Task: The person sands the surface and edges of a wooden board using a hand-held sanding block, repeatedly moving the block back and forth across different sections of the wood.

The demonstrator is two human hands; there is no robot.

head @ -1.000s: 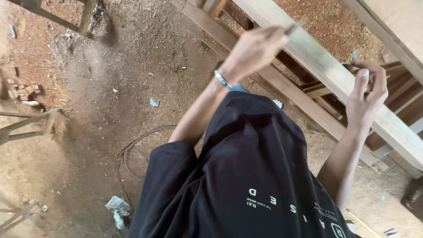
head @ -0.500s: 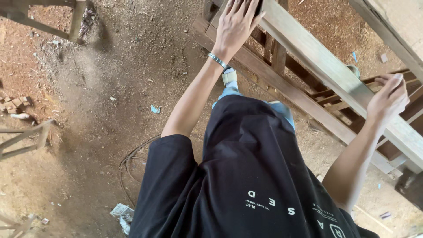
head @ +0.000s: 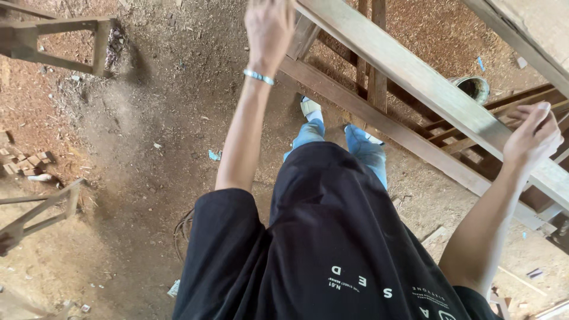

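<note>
The long pale beam [head: 415, 77] ran slantwise over a darker rail [head: 403, 133] of the wooden frame. The right hand [head: 533, 139] rested curled on the beam's lower end. The left hand [head: 269, 26], blurred and spread open, was raised beside its upper end, holding nothing. The step looked like positioning the beam; moving it would call for both hands gripping. Counted: one beam, two hands, one tin [head: 474, 88].
</note>
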